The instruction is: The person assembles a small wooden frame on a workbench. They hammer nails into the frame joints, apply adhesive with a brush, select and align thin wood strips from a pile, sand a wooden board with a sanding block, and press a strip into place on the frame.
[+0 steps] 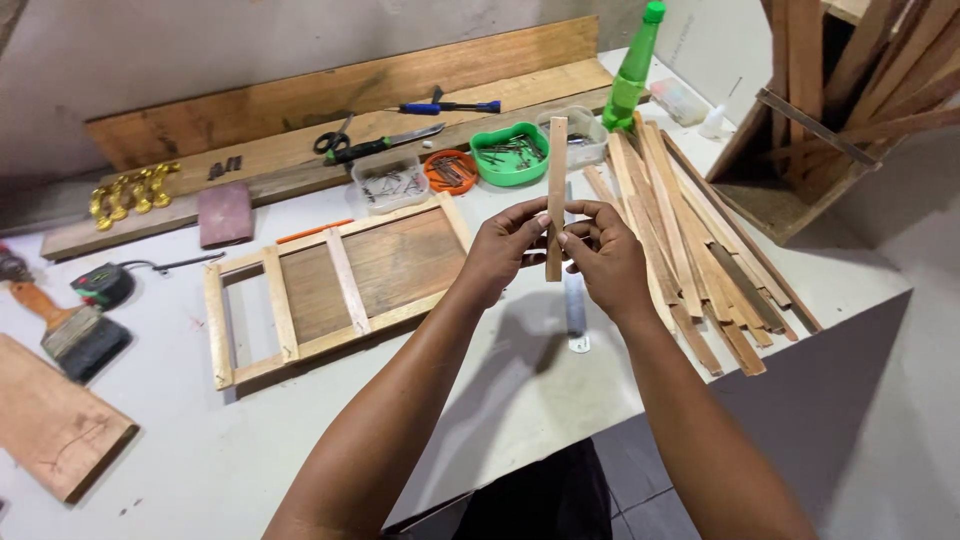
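Both my hands hold one thin wooden slat (557, 160) upright above the white table (500, 400). My left hand (503, 250) pinches its middle from the left, and my right hand (603, 255) grips it from the right. To the left lies a wooden frame (330, 290) with cross slats, resting over a darker board. A pile of similar slats (690, 250) lies just right of my hands. A metal ruler (575, 310) lies flat on the table under my hands.
Behind stand a green bowl of nails (510, 152), an orange dish (450, 170), two clear tubs (390, 182), scissors (333, 138), a knife (385, 145) and a green bottle (635, 65). A paintbrush (65, 325), tape measure (103, 285) and board (50, 420) lie left. A crate of wood (840, 110) stands right.
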